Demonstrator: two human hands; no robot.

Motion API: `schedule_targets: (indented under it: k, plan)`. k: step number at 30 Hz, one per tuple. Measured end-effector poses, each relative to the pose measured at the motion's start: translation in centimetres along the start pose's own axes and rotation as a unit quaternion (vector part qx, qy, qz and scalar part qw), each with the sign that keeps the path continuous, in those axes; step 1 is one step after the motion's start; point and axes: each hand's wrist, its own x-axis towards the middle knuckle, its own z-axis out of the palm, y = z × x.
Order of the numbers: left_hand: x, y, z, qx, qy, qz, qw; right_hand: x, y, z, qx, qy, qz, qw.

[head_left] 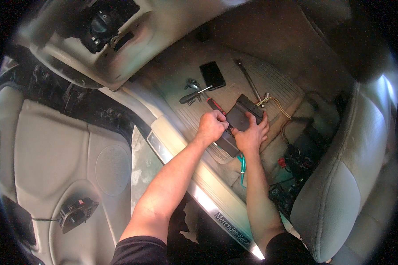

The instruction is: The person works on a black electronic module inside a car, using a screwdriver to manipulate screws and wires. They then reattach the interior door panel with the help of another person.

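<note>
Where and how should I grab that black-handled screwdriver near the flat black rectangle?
Probably by its black handle, coming from the left, the doorsill side. The handle is thicker and lies toward that side, while the thin, shiny shaft points away toward the flat black rectangle.
</note>
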Motion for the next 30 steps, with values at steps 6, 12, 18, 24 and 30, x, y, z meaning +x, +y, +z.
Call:
schedule_targets:
  k: [6,12,18,24,30]
  plan:
    - [-0.1,-0.1,0.1,-0.006,0.006,0.012,1.0,0.2,0.0,0.1,0.006,0.0,0.007,1.0]
    - [-0.2,-0.1,0.1,-0.01,0.001,0.015,1.0,0.2,-0.1,-0.1,0.001,-0.009,0.011,1.0]
    - [-0.3,0.1,0.2,0.013,0.003,0.026,1.0,0.1,-0.2,0.0,-0.007,-0.006,0.007,1.0]
    - [-0.3,0.6,0.3,0.059,-0.005,0.055,0.997,0.2,-0.1,0.2,-0.027,0.006,0.005,1.0]
    - [-0.5,1.2,0.3,0.107,-0.013,0.111,0.988,0.2,0.1,0.4,-0.029,0.02,-0.011,0.999]
